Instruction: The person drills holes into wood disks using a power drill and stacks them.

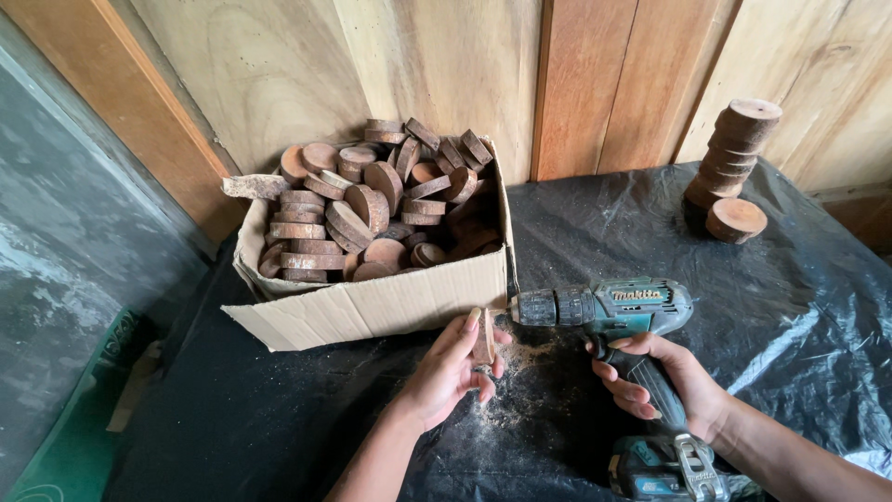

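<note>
My left hand [451, 372] holds a thin round wood slice [484, 339] on edge, just in front of the cardboard box. My right hand [662, 383] grips the handle of a teal and black cordless drill [604, 307]. The drill lies level, and its bit meets the face of the wood slice. Pale sawdust [530, 367] is scattered on the black plastic sheet below the slice.
An open cardboard box [372, 302] full of several round wood slices stands at the back left. A stack of wood slices [732, 153] stands at the back right, one slice [736, 219] leaning beside it. Black plastic sheet [790, 307] covers the surface; plank wall behind.
</note>
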